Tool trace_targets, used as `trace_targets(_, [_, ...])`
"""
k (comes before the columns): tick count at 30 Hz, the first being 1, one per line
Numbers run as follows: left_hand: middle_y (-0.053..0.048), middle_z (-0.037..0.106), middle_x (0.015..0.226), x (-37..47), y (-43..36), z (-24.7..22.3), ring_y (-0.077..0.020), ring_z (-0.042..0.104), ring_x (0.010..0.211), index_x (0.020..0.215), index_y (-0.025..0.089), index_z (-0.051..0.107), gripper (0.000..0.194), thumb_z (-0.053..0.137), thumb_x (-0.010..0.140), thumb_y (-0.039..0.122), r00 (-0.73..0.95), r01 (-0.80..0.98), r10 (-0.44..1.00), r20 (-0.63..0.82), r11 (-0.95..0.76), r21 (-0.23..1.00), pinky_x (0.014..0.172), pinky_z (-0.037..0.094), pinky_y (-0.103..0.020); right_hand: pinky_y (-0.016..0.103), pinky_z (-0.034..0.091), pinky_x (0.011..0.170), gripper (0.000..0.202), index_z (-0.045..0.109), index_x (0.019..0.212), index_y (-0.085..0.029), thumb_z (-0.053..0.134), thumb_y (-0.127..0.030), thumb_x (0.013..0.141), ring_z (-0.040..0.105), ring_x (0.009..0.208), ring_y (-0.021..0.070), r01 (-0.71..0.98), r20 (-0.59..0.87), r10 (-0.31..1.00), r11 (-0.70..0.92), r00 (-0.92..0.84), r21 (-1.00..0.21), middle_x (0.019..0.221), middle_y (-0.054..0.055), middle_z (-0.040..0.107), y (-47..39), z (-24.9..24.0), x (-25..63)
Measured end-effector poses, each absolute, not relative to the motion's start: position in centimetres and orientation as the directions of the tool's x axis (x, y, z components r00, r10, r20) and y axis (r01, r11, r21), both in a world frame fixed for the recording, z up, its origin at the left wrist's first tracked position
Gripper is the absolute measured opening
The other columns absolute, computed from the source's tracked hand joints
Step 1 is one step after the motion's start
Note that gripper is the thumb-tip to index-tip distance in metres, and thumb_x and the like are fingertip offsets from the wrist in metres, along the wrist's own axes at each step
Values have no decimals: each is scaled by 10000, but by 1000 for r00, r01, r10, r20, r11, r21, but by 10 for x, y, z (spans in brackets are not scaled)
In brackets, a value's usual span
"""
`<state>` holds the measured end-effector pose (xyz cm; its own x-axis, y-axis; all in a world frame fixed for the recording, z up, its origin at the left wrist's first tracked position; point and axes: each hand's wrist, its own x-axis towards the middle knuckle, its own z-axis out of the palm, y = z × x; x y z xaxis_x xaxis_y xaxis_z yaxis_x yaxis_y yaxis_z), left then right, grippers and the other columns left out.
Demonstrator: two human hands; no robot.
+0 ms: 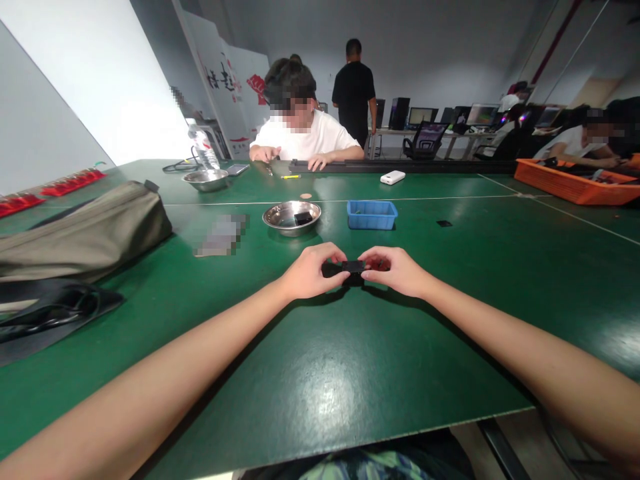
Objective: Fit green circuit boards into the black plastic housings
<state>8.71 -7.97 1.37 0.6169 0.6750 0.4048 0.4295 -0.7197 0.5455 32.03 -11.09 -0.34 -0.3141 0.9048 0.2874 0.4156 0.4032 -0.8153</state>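
Note:
Between my two hands is a small black rectangular piece (354,267), held just above the green table (320,360). My left hand (316,270) grips its left side with thumb and fingers. On the opposite side, the fingers and thumb of my right hand (393,270) pinch the piece too. Its exact kind is too small and dark to make out. Beyond my hands stand a steel bowl (273,223) with a black piece (303,218) inside and a blue plastic tray (373,222). A flat black square (444,223) lies to the right.
A grey-green bag (100,230) lies at the left. Farther back are a second steel bowl (206,181), a water bottle (203,147) and a white device (393,177). An orange crate (565,185) sits far right. A person in white (330,133) works across the table.

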Motion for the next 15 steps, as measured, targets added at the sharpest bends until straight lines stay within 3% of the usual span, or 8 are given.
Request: trace_targets(15, [-45, 673, 851, 87, -78, 12, -204, 612, 784, 875, 209, 668, 227, 676, 755, 402, 624, 443, 684, 378, -709, 549, 764, 468, -303, 257, 452, 631, 283, 709, 987, -180, 735, -334, 751, 564, 651, 123, 427, 274, 905, 400, -326, -811, 766, -7, 672, -111, -2, 320])
